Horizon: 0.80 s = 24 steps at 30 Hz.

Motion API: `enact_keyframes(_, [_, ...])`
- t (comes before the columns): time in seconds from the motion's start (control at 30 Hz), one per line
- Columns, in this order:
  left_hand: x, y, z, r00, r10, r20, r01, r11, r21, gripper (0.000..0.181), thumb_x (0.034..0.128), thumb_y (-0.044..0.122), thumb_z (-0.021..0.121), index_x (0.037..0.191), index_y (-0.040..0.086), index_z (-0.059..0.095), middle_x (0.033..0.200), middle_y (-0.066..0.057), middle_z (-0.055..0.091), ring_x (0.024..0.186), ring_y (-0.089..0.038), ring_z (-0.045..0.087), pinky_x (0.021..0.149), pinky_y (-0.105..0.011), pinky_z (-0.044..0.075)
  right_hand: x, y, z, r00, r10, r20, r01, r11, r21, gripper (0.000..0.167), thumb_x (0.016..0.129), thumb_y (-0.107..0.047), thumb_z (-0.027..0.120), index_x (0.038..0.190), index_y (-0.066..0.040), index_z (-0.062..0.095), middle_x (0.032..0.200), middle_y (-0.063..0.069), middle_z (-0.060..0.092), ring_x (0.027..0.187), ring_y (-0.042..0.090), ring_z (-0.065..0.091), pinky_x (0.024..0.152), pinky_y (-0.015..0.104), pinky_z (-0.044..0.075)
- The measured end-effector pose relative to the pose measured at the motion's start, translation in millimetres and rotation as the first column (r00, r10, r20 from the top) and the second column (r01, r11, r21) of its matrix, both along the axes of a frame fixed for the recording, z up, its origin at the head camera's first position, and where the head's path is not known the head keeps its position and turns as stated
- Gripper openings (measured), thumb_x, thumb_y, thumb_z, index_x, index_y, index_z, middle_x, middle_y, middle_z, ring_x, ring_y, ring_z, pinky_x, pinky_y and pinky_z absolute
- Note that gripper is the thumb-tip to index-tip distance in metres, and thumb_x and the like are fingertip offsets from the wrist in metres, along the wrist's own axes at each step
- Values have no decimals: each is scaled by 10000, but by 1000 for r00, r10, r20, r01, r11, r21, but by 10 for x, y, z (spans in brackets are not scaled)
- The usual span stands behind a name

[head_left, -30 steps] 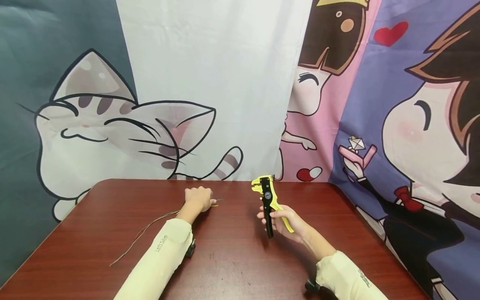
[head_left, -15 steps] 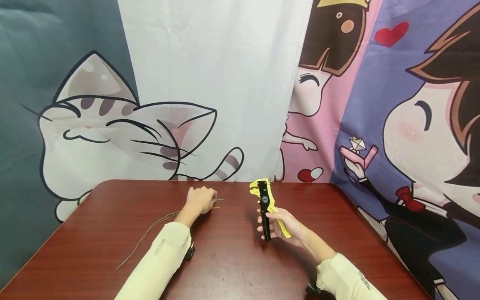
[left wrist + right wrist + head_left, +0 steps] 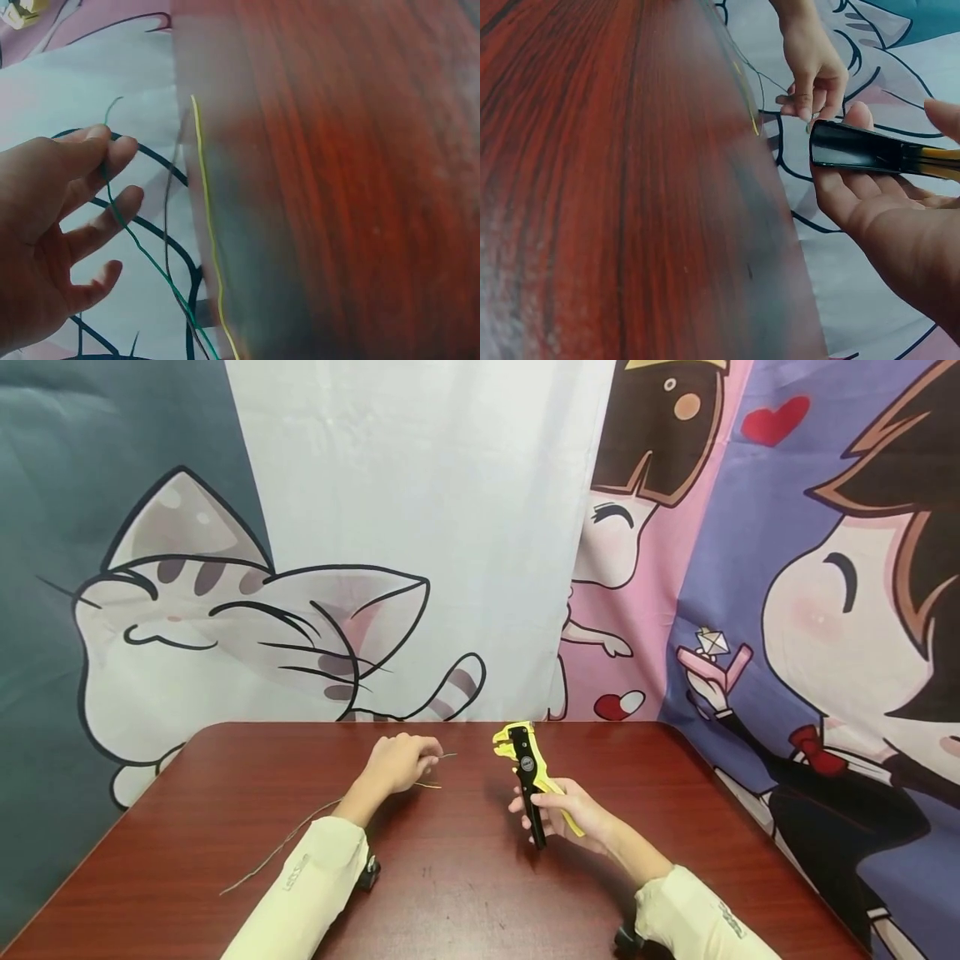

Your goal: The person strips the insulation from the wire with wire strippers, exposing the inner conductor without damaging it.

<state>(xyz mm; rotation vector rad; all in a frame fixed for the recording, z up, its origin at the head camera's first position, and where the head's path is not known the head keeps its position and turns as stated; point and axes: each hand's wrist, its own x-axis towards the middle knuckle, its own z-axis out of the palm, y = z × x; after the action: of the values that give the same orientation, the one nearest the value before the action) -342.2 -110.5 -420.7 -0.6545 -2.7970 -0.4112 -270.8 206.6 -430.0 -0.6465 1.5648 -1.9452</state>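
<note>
One green wire [image 3: 142, 250], pinched in the left hand [image 3: 397, 762] over the table [image 3: 465, 902], is apart from one yellow wire [image 3: 207, 210]; yellow-and-black pliers [image 3: 528, 765], gripped in the right hand [image 3: 590, 812], apparently await first contact with it.

The left hand [image 3: 397, 762] pinches, perhaps with 3 digits [image 3: 81, 156], while the right hand [image 3: 582, 807] grips.

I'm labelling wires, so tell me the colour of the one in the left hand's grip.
Green; the pinched wire shows best in the left wrist view.
</note>
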Motion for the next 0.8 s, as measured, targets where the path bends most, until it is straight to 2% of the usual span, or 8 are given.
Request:
enact_keyframes(0.13, [41,27,38,999,-18,-36,22,995,94,57,933,246,674,958,276,715,702,180,617,720,-81,608,639,-362,467,-7,-6,10,1000,-5,12,5,1000,12,316,1052,-213,408,1331,-101,506,1164,93,696,843,186,656,745,373,528])
enact_keyframes(0.3, [92,95,109,999,-49,16,44,971,233,75,934,234,629,938,225,703,740,166,607,676,-47,556,614,-322,463,7,-31,36,998,-23,61,19,998,58,460,1067,-430,330,1329,-92,499,1153,87,703,858,202,654,782,380,512])
enact_keyframes(0.37, [103,122,131,997,-75,26,65,956,288,78,946,220,611,941,211,688,730,157,593,654,-47,539,608,-303,457,5,-41,40,998,-24,59,21,999,46,475,1072,-435,305,1314,-81,511,1133,84,706,896,212,660,803,387,512])
enact_keyframes(0.57, [129,181,165,985,-170,3,153,898,413,78,951,128,591,926,153,660,697,99,554,608,-76,495,620,-277,444,1,-29,40,999,10,48,-9,1000,-24,431,1095,-343,246,1317,-124,543,1112,66,667,1036,245,652,905,446,498])
enact_keyframes(0.7, [157,206,187,983,-184,-15,171,873,457,74,946,114,593,916,142,654,696,84,542,611,-91,481,632,-280,432,24,-19,32,999,31,31,-31,999,-19,413,1100,-314,237,1315,-138,543,1109,48,663,1066,244,657,920,460,500])
enact_keyframes(0.8, [190,239,214,982,-186,-31,177,854,489,69,945,105,600,917,137,655,701,76,544,614,-99,480,628,-279,428,35,-43,12,999,43,32,-43,999,-25,415,1097,-338,249,1291,-133,553,1078,40,656,998,218,662,864,436,525])
